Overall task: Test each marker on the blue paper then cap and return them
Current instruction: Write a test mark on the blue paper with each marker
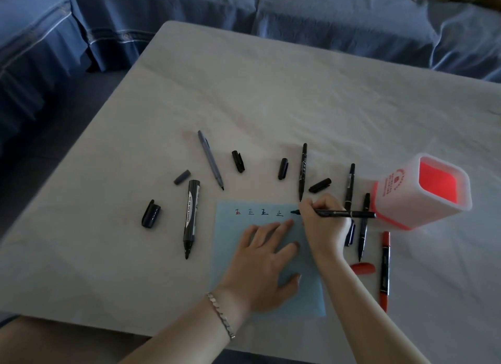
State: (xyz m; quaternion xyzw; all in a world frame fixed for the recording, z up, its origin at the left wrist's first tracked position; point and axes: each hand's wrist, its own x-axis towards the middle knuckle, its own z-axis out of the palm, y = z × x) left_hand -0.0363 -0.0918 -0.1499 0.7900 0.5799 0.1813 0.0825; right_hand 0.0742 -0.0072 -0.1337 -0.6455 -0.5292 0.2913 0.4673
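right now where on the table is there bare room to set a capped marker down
Free: the wide far stretch of the grey cloth-covered table beyond the markers, and the near-left corner left of the blue paper sheet. Crowded: the gap between the paper and the red-and-white pen holder.

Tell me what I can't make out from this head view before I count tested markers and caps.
- Blue cap: mostly hidden behind the right hand.
- Blue paper: middle covered by the left hand; any marks there unseen.
- Pen holder: inside glows red; contents unreadable.
- Fifth mark at the held marker tip: too small to read.
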